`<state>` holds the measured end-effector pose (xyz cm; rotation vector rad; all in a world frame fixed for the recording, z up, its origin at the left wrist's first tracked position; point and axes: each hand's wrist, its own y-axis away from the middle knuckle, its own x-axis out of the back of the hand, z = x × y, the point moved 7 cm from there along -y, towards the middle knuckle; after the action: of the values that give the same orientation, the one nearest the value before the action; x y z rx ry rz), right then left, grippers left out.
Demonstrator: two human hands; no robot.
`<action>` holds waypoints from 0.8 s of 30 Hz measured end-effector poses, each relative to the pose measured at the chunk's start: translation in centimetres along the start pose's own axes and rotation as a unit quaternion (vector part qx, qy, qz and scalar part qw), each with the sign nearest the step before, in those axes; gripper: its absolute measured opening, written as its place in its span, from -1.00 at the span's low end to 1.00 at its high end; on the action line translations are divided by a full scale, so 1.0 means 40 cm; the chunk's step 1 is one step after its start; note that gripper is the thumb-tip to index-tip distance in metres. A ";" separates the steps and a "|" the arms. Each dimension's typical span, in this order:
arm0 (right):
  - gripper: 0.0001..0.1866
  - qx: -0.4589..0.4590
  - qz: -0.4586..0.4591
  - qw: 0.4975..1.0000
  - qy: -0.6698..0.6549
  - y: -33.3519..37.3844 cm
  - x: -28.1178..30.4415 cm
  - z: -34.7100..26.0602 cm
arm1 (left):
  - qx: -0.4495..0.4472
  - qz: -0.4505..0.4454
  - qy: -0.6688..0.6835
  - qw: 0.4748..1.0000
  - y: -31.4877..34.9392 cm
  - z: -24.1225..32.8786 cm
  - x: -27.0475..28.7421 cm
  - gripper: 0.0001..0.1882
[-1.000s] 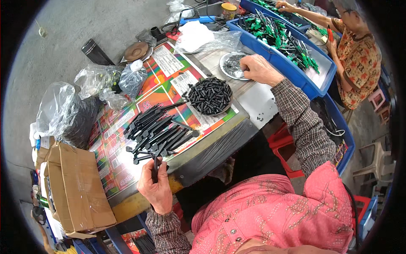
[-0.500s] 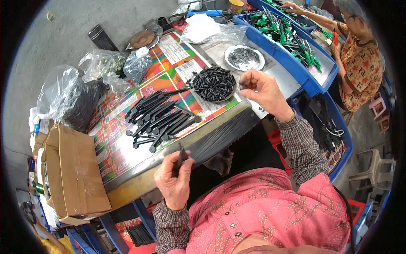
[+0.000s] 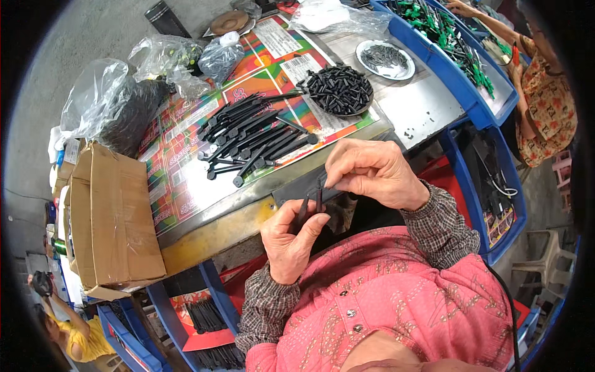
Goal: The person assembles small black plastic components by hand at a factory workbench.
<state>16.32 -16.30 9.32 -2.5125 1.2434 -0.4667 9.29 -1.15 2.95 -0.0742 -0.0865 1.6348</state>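
Note:
My left hand (image 3: 290, 240) is closed around a slim black plastic part (image 3: 319, 197), which stands upright from its fingers. A second dark pointed piece (image 3: 302, 212) shows beside the thumb. Close above, my right hand (image 3: 378, 175) pinches at the tip of the upright part; whatever lies between its fingertips is too small to make out. Beyond the hands, long black plastic sticks with flat round ends (image 3: 254, 139) lie in a loose pile on the table. A round dish (image 3: 370, 102) heaped with short black pieces (image 3: 338, 87) sits to their right.
A white plate (image 3: 406, 73) of thin metallic bits stands farther right. Blue crates (image 3: 427, 53) with green and black parts line the right side, where another person (image 3: 548, 105) works. At left are a cardboard box (image 3: 127, 217) and plastic bags (image 3: 105, 118). Someone in yellow (image 3: 87, 338) appears lower left.
My right hand has come from beside the dish leftward and down to my left hand. My left hand, still holding dark pieces, has moved right and slightly up. The whole view has shifted.

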 end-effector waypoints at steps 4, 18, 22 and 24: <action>-0.86 0.006 -0.004 1.000 -0.009 -0.008 -0.018 -0.004 | -0.026 0.007 -0.018 0.999 0.007 -0.002 0.011 -0.86; -0.83 0.008 -0.015 1.000 0.001 -0.019 -0.016 -0.008 | -0.059 0.013 -0.110 0.992 0.013 0.021 0.018 -0.84; -0.82 0.001 -0.008 1.000 -0.021 -0.021 -0.016 -0.004 | -0.082 0.018 -0.119 0.989 0.013 0.031 0.016 -0.85; -0.82 0.003 -0.005 1.000 -0.021 -0.021 -0.015 -0.006 | -0.083 0.022 -0.116 0.990 0.014 0.033 0.018 -0.85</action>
<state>16.48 -15.33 9.77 -2.5125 1.2124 -0.4176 8.56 -0.49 4.19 -0.0128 -0.4009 1.6733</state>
